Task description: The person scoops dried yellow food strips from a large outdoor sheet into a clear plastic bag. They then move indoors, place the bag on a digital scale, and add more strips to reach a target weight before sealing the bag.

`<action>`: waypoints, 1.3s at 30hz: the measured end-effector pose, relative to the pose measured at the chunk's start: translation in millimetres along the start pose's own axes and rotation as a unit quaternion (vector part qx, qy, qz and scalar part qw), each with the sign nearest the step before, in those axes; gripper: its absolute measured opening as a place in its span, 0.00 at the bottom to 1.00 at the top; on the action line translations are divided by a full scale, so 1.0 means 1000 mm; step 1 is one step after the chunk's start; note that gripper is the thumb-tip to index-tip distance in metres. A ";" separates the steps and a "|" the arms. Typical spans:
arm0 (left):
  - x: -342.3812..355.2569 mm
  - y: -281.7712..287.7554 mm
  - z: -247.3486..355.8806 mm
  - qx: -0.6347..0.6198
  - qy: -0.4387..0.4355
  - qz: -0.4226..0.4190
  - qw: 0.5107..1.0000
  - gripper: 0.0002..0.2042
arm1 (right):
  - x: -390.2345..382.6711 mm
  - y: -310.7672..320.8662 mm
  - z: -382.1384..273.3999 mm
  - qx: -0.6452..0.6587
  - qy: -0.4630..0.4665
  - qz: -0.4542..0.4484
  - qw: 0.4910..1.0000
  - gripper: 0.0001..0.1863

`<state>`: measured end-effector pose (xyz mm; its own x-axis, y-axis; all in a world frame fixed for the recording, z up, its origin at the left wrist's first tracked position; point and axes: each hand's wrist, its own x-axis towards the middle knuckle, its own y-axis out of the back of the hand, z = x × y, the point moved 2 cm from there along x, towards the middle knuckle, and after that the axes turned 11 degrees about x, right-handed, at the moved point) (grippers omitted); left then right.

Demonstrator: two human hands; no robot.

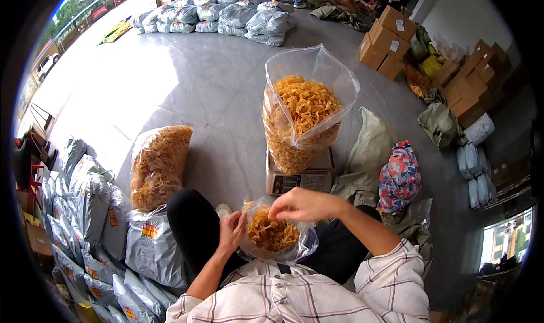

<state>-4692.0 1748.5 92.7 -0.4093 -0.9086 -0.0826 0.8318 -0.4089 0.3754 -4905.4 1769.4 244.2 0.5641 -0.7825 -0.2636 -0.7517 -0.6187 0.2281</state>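
My left hand is closed on the left side of the rim of a small clear bag, thumb and fingers gathered against the thin plastic. My right hand comes in from the other side, back of the hand uppermost, fingers bent down over the bag's mouth at the far edge of its contents; the tips are partly hidden, so I cannot tell whether they meet, or pinch a piece. The bag sits in my lap, between my black-trousered legs, near the front edge of the scale. It gapes upward, its loose rim crumpled and shiny on the right, and inside lies a tangled heap of strips, golden orange to brown, thin, curled and ruffled. Similar strips fill the large open bag standing on the scale, its clear walls rising well above the heap; the near right corner of the scale's platform shows beside its base. To my left, another filled bag stands on the grey floor, just past the far edge of a grey parcel.
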 end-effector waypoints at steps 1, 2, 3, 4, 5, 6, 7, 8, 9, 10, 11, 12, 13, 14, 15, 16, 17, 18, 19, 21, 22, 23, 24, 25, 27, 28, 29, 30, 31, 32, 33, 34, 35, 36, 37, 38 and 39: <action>0.000 0.000 0.000 0.006 -0.009 0.000 1.000 0.18 | 0.006 -0.024 0.026 -0.072 0.030 -0.024 0.997 0.11; 0.001 -0.001 -0.001 0.011 -0.019 0.000 1.000 0.18 | 0.013 -0.047 0.062 -0.105 -0.029 -0.045 0.993 0.14; 0.003 -0.005 -0.001 -0.001 -0.020 -0.007 1.000 0.17 | 0.017 -0.069 0.106 -0.160 -0.040 -0.021 0.986 0.18; 0.002 -0.003 -0.005 -0.007 -0.016 -0.007 1.000 0.17 | 0.028 -0.086 0.131 -0.140 -0.109 -0.029 0.984 0.25; 0.003 -0.005 -0.007 -0.016 -0.015 -0.012 1.000 0.17 | 0.033 -0.103 0.165 -0.161 -0.085 0.057 0.982 0.28; 0.003 -0.003 -0.007 -0.012 -0.010 -0.013 1.000 0.17 | 0.040 -0.118 0.190 -0.180 -0.059 0.140 0.972 0.32; 0.002 0.000 -0.009 -0.007 -0.004 -0.012 1.000 0.17 | 0.049 -0.130 0.200 -0.188 -0.061 0.157 0.968 0.33; 0.002 0.001 -0.009 -0.003 -0.001 -0.012 1.000 0.17 | 0.056 -0.138 0.204 -0.199 -0.064 0.178 0.962 0.34; 0.000 0.001 -0.009 -0.010 0.003 -0.012 1.000 0.17 | 0.060 -0.145 0.208 -0.209 -0.068 0.198 0.955 0.35; 0.000 0.000 -0.009 -0.017 0.005 -0.010 1.000 0.17 | 0.062 -0.150 0.213 -0.216 -0.086 0.202 0.951 0.34; 0.000 0.000 -0.009 -0.024 0.007 -0.008 1.000 0.17 | 0.064 -0.156 0.219 -0.223 -0.105 0.207 0.947 0.33; 0.001 0.000 -0.009 -0.021 0.005 -0.011 1.000 0.17 | 0.066 -0.160 0.224 -0.229 -0.123 0.211 0.942 0.32; 0.000 0.000 -0.010 -0.020 0.004 -0.011 1.000 0.17 | 0.069 -0.160 0.228 -0.183 -0.160 0.207 0.948 0.29; 0.000 0.001 -0.010 -0.019 0.004 -0.012 1.000 0.17 | 0.069 -0.160 0.231 -0.185 -0.167 0.201 0.947 0.29; 0.000 0.001 -0.011 -0.019 0.001 -0.013 1.000 0.17 | 0.067 -0.160 0.235 -0.186 -0.175 0.194 0.947 0.28; 0.001 0.001 -0.012 -0.019 0.000 -0.014 1.000 0.17 | 0.064 -0.159 0.233 -0.187 -0.184 0.187 0.947 0.27; 0.001 0.000 -0.013 -0.020 -0.001 -0.016 1.000 0.17 | 0.059 -0.160 0.229 -0.232 -0.178 0.201 0.935 0.34; 0.002 0.000 -0.012 -0.015 -0.004 -0.015 1.000 0.17 | 0.057 -0.161 0.225 -0.261 -0.167 0.224 0.924 0.37; 0.002 0.000 -0.013 -0.010 -0.003 -0.014 1.000 0.17 | 0.057 -0.162 0.217 -0.287 -0.155 0.245 0.913 0.40; 0.000 0.000 -0.013 -0.002 -0.003 -0.016 1.000 0.18 | 0.056 -0.160 0.204 -0.310 -0.131 0.250 0.908 0.49; 0.002 -0.001 -0.013 -0.002 -0.006 -0.016 1.000 0.18 | 0.055 -0.159 0.198 -0.328 -0.107 0.238 0.908 0.49; 0.003 -0.001 -0.013 -0.002 -0.009 -0.015 1.000 0.18 | 0.054 -0.158 0.193 -0.345 -0.082 0.225 0.908 0.49; 0.001 -0.001 -0.016 -0.005 -0.005 -0.018 1.000 0.18 | 0.052 -0.159 0.190 -0.363 -0.056 0.211 0.906 0.49; 0.001 -0.002 -0.016 -0.010 -0.004 -0.019 1.000 0.18 | 0.052 -0.159 0.193 -0.356 -0.069 0.192 0.912 0.47; 0.002 -0.002 -0.016 -0.016 -0.008 -0.016 1.000 0.18 | 0.053 -0.162 0.209 -0.344 -0.094 0.155 0.921 0.44; 0.001 -0.001 -0.015 -0.018 -0.008 -0.011 1.000 0.18 | 0.059 -0.163 0.217 -0.325 -0.100 0.175 0.924 0.42; 0.001 -0.001 -0.013 -0.021 -0.010 -0.010 1.000 0.18 | 0.063 -0.164 0.226 -0.305 -0.110 0.199 0.925 0.40; 0.001 -0.001 -0.011 -0.016 -0.011 -0.012 1.000 0.18 | 0.065 -0.165 0.234 -0.284 -0.120 0.222 0.925 0.38; 0.001 0.000 -0.010 -0.012 -0.012 -0.011 1.000 0.18 | 0.063 -0.163 0.230 -0.291 -0.114 0.221 0.924 0.33; 0.001 0.000 -0.010 -0.007 -0.014 -0.011 1.000 0.18 | 0.063 -0.164 0.229 -0.289 -0.115 0.219 0.925 0.32; 0.000 0.001 -0.012 -0.009 -0.010 -0.010 1.000 0.18 | 0.062 -0.165 0.229 -0.286 -0.116 0.217 0.926 0.31; 0.001 0.000 -0.014 -0.011 -0.009 -0.010 1.000 0.18 | 0.062 -0.165 0.229 -0.285 -0.117 0.217 0.927 0.30; 0.001 0.000 -0.015 -0.013 -0.008 -0.010 1.000 0.18 | 0.062 -0.165 0.231 -0.282 -0.121 0.213 0.928 0.29; 0.001 0.000 -0.016 -0.011 -0.005 -0.010 1.000 0.18 | 0.062 -0.165 0.233 -0.280 -0.125 0.209 0.929 0.28; 0.001 -0.001 -0.016 -0.011 -0.002 -0.011 1.000 0.18 | 0.062 -0.165 0.234 -0.277 -0.130 0.204 0.930 0.27; 0.001 -0.001 -0.016 -0.010 0.001 -0.012 1.000 0.18 | 0.062 -0.165 0.235 -0.277 -0.131 0.205 0.930 0.26; 0.001 -0.001 -0.016 -0.008 -0.001 -0.012 1.000 0.18 | 0.062 -0.165 0.235 -0.277 -0.131 0.205 0.929 0.25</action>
<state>-4687.0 1746.8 77.9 -0.4296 -0.8987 -0.0884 0.8279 -0.4311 0.3589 -4826.6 1839.1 -30.5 0.1117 -0.9615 -0.2512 -0.5522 -0.2703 0.7887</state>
